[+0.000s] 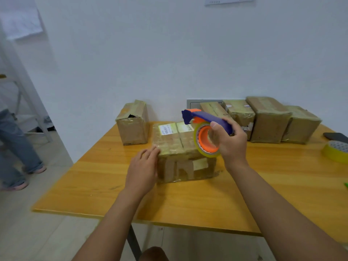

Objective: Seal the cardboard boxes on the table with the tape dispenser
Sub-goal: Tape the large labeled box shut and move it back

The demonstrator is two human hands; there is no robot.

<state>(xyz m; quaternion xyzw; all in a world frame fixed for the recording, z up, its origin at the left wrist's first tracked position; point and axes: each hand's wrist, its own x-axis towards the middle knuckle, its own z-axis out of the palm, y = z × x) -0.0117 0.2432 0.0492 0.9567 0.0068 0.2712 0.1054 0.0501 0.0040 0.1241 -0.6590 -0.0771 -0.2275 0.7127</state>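
A taped cardboard box (173, 142) with a white label lies in the middle of the wooden table (188, 200). My left hand (144, 170) rests against the box's near left corner, fingers fairly straight. My right hand (228, 142) grips a blue and orange tape dispenser (204, 127) loaded with a yellowish roll. It is held just above the box's right end, blade end pointing left and away.
Another box (132, 123) stands at the back left with a torn top. Several taped boxes (267, 119) line the wall at the back right. A spare tape roll (336, 150) and a dark object (337, 137) lie at the right edge. A person's legs (17, 147) stand left of the table.
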